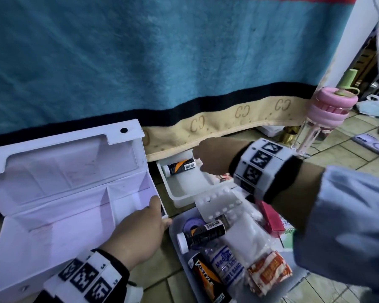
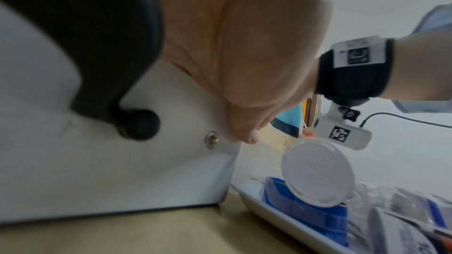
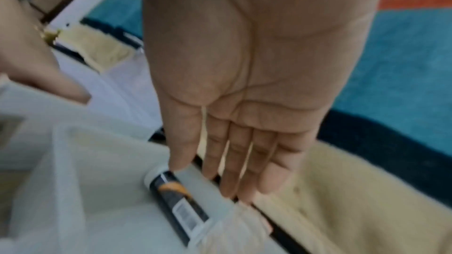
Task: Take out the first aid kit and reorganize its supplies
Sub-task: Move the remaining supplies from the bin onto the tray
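— Kit (image 1: pixel 59 193) sits on the floor (image 1: pixel 162 278) at my left, lid up against the blanket (image 1: pixel 140 62). Where is my left hand (image 1: pixel 138 235)?

— On the kit's right end wall, thumb (image 2: pixel 247 136) over the rim, fingers on the outside. That grip is only partly curled round the edge; how tight it is, I cannot tell from the left wrist view.

— And my right hand (image 1: pixel 212 158)?

— Flat and slack, palm down, fingers (image 3: pixel 244 161) straight and a little apart. It holds nothing. It hovers over the far edge of the small tray (image 1: pixel 184 191), right above a black tube (image 1: pixel 179 167) that lies along the tray's back wall.

— Is the tube touched?

— The forefinger tip looks to be just at the white cap; the right wrist view is too blurred to say whether they meet.

— What lies nearer to me?

— A big tray (image 1: pixel 177 224) just right of the kit, heaped with supplies: a second black tube (image 1: pixel 200 235), a white blister strip (image 1: pixel 219 202), a bandage roll (image 1: pixel 228 267), an orange packet (image 1: pixel 269 274) and a red box (image 1: pixel 271 217).

— Anything beyond?

— A pink bottle (image 1: pixel 328 110) stands by the bed's corner.
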Demonstrator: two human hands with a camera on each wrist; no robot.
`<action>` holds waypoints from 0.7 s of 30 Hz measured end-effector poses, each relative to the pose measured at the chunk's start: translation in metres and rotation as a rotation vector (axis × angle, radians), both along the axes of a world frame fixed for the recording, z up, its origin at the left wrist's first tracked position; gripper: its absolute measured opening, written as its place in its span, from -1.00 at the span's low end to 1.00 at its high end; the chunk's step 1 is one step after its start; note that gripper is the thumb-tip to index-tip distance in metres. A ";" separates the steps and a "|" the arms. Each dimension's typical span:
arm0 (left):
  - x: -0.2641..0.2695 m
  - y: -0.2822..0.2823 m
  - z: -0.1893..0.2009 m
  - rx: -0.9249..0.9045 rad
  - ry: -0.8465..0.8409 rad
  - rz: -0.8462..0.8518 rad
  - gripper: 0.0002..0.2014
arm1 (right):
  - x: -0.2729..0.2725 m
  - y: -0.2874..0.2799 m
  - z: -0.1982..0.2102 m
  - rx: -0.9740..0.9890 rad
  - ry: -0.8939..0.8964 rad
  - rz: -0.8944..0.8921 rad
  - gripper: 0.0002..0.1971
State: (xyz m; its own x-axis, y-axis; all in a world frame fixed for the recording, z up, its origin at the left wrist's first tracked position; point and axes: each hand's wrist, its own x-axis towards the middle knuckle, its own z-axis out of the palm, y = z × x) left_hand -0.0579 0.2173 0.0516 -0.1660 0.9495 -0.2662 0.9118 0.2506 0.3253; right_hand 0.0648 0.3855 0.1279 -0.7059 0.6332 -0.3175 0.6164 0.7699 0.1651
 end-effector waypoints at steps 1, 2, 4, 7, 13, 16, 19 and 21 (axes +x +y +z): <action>0.000 0.000 0.001 0.001 -0.007 0.001 -0.77 | -0.006 0.005 -0.005 -0.030 -0.012 0.015 -0.60; 0.000 0.000 0.001 0.004 -0.017 0.003 -0.77 | -0.011 0.008 -0.011 -0.055 -0.019 0.035 -0.56; 0.000 0.000 0.001 0.007 -0.029 0.004 -0.77 | -0.023 0.012 -0.020 -0.065 -0.017 0.067 -0.59; 0.001 0.001 0.002 0.006 -0.038 0.010 -0.79 | -0.039 0.016 -0.034 -0.061 -0.036 0.039 -0.63; -0.001 0.002 -0.001 -0.011 -0.030 0.023 -0.78 | -0.041 0.010 -0.057 -0.007 -0.048 0.107 -0.69; -0.001 0.001 -0.001 -0.010 -0.029 0.018 -0.77 | -0.036 0.002 -0.038 -0.013 -0.037 0.123 -0.68; -0.001 0.000 0.000 -0.012 -0.024 0.009 -0.77 | -0.022 -0.008 -0.002 -0.086 0.061 0.074 -0.71; 0.000 0.000 0.001 -0.012 -0.033 0.004 -0.77 | -0.008 -0.021 0.019 -0.187 0.101 0.062 -0.75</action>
